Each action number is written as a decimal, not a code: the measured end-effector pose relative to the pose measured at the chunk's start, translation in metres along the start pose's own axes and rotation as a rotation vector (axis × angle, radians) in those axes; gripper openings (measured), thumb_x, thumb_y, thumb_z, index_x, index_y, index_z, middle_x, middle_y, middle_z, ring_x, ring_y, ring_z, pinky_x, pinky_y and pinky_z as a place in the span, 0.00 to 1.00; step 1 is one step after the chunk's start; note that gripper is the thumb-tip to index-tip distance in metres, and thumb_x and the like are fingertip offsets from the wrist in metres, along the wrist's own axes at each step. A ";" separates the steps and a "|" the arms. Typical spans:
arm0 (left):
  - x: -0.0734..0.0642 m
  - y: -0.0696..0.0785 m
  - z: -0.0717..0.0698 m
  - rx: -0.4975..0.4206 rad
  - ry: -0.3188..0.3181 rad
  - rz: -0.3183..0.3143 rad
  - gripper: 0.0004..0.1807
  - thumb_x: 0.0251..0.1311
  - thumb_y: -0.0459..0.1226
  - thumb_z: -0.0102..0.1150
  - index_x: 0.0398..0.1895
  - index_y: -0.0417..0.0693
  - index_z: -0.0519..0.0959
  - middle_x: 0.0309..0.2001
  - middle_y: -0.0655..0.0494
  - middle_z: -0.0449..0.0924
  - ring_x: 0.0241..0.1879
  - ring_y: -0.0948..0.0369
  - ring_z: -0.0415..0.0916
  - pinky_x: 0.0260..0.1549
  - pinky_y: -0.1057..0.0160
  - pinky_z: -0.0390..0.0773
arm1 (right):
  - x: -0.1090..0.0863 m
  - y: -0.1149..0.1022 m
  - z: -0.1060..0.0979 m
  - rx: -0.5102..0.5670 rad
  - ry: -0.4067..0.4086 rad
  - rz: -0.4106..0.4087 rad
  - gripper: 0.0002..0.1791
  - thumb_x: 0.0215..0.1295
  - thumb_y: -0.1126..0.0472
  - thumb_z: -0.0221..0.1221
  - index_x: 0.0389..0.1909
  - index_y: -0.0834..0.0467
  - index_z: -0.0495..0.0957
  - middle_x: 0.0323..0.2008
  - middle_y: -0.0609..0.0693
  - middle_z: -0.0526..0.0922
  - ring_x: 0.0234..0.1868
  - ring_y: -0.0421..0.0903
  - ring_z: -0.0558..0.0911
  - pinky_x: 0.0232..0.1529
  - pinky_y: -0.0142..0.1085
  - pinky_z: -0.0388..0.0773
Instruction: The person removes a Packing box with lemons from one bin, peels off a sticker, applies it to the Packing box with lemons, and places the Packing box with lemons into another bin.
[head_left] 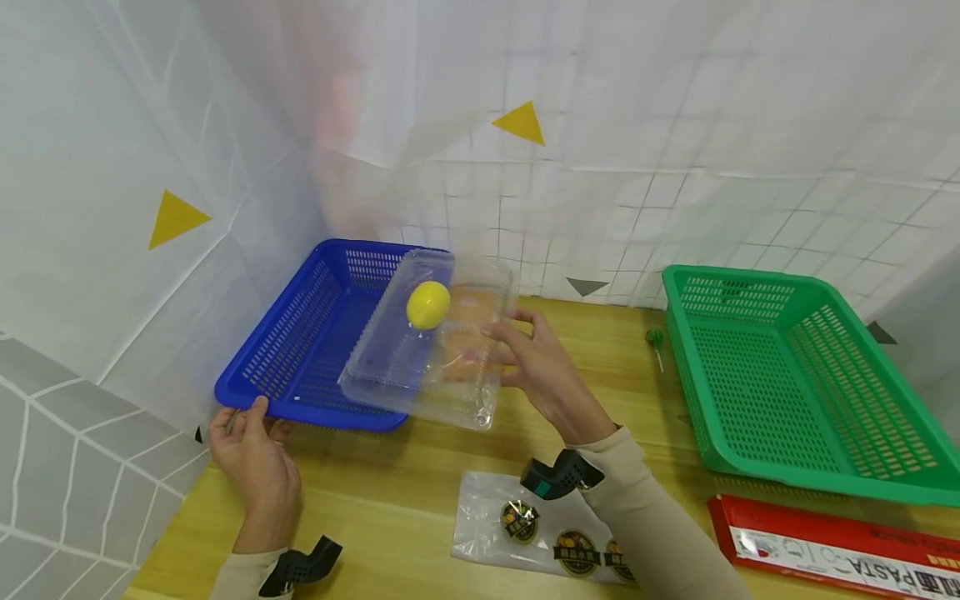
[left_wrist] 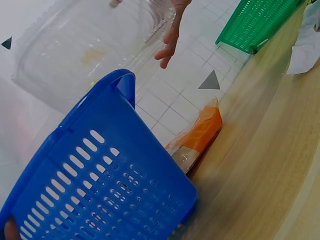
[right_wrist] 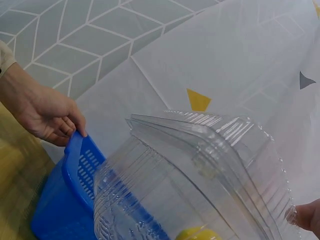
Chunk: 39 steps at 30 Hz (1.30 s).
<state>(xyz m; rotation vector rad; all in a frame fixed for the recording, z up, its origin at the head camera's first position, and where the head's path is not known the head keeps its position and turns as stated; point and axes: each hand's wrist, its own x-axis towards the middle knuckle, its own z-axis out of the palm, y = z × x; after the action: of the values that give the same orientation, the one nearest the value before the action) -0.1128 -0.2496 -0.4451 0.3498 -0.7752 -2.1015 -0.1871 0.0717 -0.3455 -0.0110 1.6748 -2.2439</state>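
My right hand [head_left: 536, 362] grips a clear plastic clamshell container [head_left: 390, 358] by its right side, thumb on top. It holds the container tilted above the right part of a blue basket [head_left: 300, 404]. A yellow lemon [head_left: 428, 305] shows within the container's outline in the head view, and low in the right wrist view the lemon [right_wrist: 197, 234] appears through the plastic. At the basket's near left corner my left hand [head_left: 255, 458] pinches the rim, thumb over the top; the right wrist view also shows this left hand [right_wrist: 47, 112] there.
Behind the container lies an orange package [left_wrist: 200, 135], beside the basket. A green basket [head_left: 701, 450] stands at right, with a green lollipop [head_left: 655, 337] left of it. Nearer are a red pasta box [head_left: 825, 542] and a clear bag with round stickers [head_left: 487, 508].
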 end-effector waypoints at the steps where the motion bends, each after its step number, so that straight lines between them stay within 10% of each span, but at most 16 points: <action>1: 0.000 0.000 0.000 0.001 0.002 0.001 0.23 0.66 0.21 0.62 0.57 0.33 0.62 0.36 0.42 0.72 0.26 0.55 0.81 0.17 0.65 0.81 | -0.001 0.001 -0.002 -0.009 0.001 -0.002 0.38 0.71 0.56 0.64 0.72 0.56 0.53 0.65 0.60 0.72 0.54 0.59 0.83 0.46 0.48 0.84; 8: 0.000 0.000 -0.001 0.024 0.006 0.003 0.22 0.66 0.22 0.63 0.55 0.34 0.63 0.35 0.43 0.72 0.25 0.56 0.80 0.16 0.66 0.79 | -0.012 0.005 -0.011 0.014 -0.005 -0.036 0.36 0.72 0.59 0.62 0.72 0.57 0.53 0.65 0.66 0.70 0.60 0.67 0.78 0.46 0.48 0.84; 39: 0.001 0.000 -0.001 0.031 0.010 0.018 0.18 0.67 0.21 0.61 0.53 0.33 0.64 0.37 0.42 0.75 0.26 0.55 0.81 0.17 0.65 0.80 | -0.050 0.025 -0.074 0.060 0.119 -0.054 0.29 0.77 0.64 0.55 0.69 0.57 0.50 0.60 0.62 0.65 0.47 0.49 0.84 0.46 0.43 0.85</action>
<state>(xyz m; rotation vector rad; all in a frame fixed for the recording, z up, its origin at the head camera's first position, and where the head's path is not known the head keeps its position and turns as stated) -0.1129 -0.2505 -0.4465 0.3683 -0.8033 -2.0714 -0.1488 0.1482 -0.3816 0.0950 1.6843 -2.3772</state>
